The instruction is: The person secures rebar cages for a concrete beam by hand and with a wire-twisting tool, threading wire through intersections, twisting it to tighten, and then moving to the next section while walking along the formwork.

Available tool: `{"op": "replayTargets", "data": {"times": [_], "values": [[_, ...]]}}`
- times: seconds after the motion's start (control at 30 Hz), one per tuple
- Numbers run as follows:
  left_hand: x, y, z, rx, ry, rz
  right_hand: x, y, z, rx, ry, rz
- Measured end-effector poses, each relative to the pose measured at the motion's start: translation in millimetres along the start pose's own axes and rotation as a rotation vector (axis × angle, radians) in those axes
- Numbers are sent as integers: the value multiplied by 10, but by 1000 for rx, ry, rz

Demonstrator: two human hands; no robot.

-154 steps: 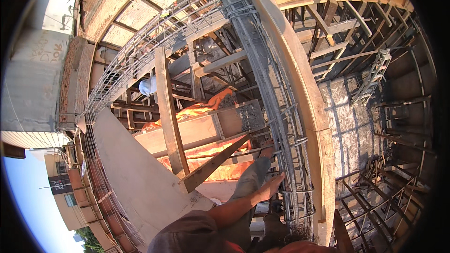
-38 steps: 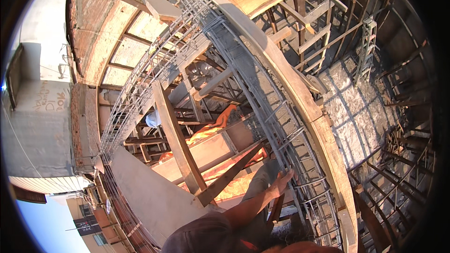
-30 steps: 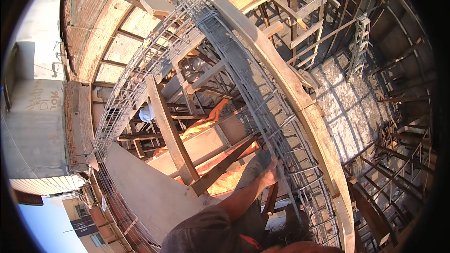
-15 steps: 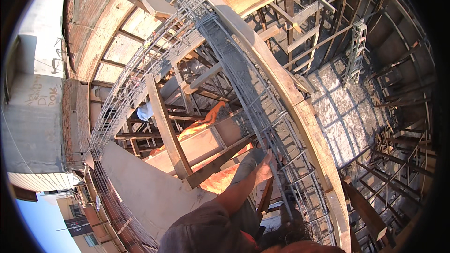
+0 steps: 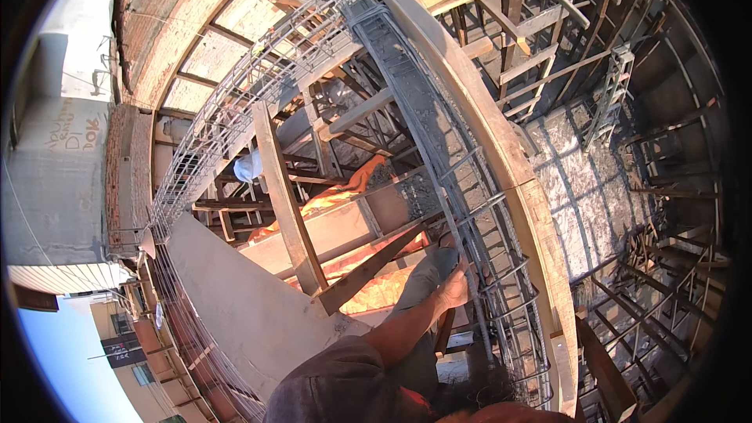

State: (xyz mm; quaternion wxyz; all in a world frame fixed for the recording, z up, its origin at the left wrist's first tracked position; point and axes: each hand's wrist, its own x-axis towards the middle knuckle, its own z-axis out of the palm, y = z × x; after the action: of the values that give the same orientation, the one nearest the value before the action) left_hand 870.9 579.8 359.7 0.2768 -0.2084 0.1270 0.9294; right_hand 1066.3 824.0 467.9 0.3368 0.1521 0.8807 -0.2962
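My left arm, in a dark short sleeve, reaches up from the lower edge to a long rebar cage point(image 5: 501, 247). At the end of it, my left hand point(image 5: 454, 288) is closed around a long steel bar on the cage's near left side. The bars partly hide its fingertips. Thin crosswise stirrups link the long bars, which run down the inside of a wooden formwork board point(image 5: 513, 164). Under my forearm, part of a grey trouser leg point(image 5: 419, 286) shows. My right hand does not appear.
A loose timber point(image 5: 286, 196) slants across the opening on the left, above an orange sheet point(image 5: 368, 176). A smooth grey board point(image 5: 227, 290) lies left of my arm. Another rebar cage point(image 5: 227, 86) curves along the brick wall. To the right, a metal ladder point(image 5: 612, 94) stands lower down among wooden props.
The whole view has shifted slightly, with the far end of the cage now further right and higher. My left hand stays at the bars, slightly lower and further right in the picture.
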Motion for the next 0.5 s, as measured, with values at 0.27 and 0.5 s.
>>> {"op": "replayTargets", "data": {"times": [0.27,0.5], "values": [[-41,76,231,14,-13,-1,280,-333,68,49,-71,95],[-14,128,146,80,102,-143,-132,-277,64,152,682,-174]]}}
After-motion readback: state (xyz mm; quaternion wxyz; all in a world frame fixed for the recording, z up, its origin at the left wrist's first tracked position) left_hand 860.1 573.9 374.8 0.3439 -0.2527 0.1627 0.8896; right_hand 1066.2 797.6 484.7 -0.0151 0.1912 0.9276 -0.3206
